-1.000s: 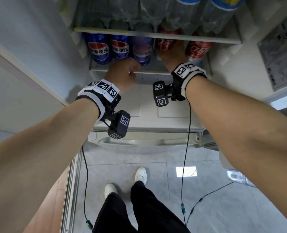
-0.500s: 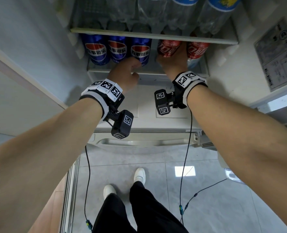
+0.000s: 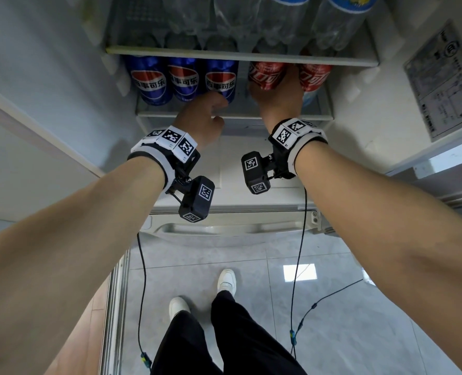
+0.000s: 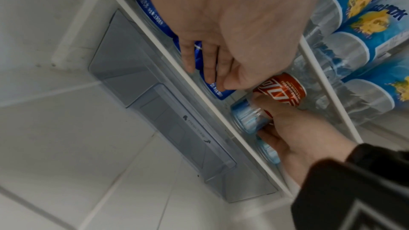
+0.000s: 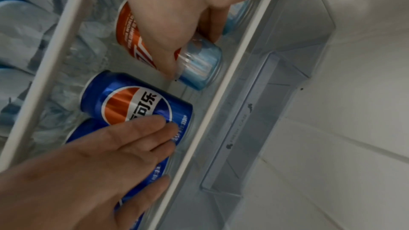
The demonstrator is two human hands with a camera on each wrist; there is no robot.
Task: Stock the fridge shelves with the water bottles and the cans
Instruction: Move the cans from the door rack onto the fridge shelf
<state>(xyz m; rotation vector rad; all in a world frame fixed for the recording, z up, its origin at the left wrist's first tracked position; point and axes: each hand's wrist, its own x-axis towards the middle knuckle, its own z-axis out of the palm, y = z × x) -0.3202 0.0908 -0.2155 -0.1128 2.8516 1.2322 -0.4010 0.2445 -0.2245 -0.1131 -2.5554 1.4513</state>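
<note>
Three blue cola cans [image 3: 184, 79] stand in a row on the lower fridge shelf [image 3: 316, 115], with two red cans to their right. My left hand [image 3: 202, 112] rests its straight fingers [image 5: 155, 128] on the rightmost blue can [image 5: 132, 100] and its neighbour. My right hand [image 3: 278, 101] reaches between the red cans. Its thumb and fingers [image 4: 265, 104] grip the left red can [image 3: 266, 75] near its base. The other red can [image 3: 315, 77] stands just to the right of that hand. Clear water bottles [image 3: 278, 20] with blue labels fill the shelf above.
The upper shelf's white front edge [image 3: 224, 55] hangs low over the cans. A clear plastic drawer [image 4: 155, 111] sits just below the can shelf. White fridge walls close in on both sides, and a grey tiled floor [image 3: 346, 334] lies beneath.
The rightmost blue can, blurred a second ago, now stands still with its logo facing out. My right hand has pushed a little deeper between the red cans. My left hand has hardly shifted.
</note>
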